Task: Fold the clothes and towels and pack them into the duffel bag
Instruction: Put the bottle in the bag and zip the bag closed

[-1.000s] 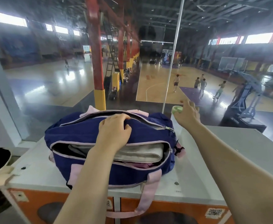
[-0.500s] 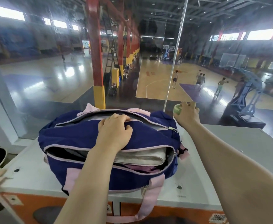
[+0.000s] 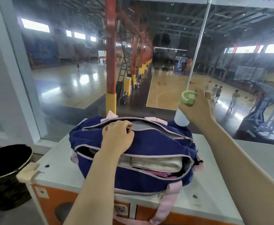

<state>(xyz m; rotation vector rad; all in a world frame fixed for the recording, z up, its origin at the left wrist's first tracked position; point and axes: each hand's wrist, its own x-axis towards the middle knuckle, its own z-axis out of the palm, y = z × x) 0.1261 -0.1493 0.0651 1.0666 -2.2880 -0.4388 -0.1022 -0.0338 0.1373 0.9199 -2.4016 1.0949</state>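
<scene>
A navy duffel bag (image 3: 149,143) with pink trim and straps lies on a white table top (image 3: 214,189). Its front compartment gapes open, showing a folded cream towel (image 3: 155,163) on top of pink clothing (image 3: 159,173). My left hand (image 3: 116,137) grips the upper flap of the bag at the top zipper opening, fingers curled over the edge. My right hand (image 3: 197,108) holds a white bottle with a green lid (image 3: 185,103) in the air above the bag's far right end.
A black bin (image 3: 6,166) stands on the floor left of the table. Straight behind the table is a glass wall with a metal post (image 3: 197,46), looking down on a sports hall. The table front is orange (image 3: 55,202).
My right hand has lifted the green-lidded bottle up off the table behind the bag. My left hand keeps its hold on the bag's top flap. The camera has drawn back a little.
</scene>
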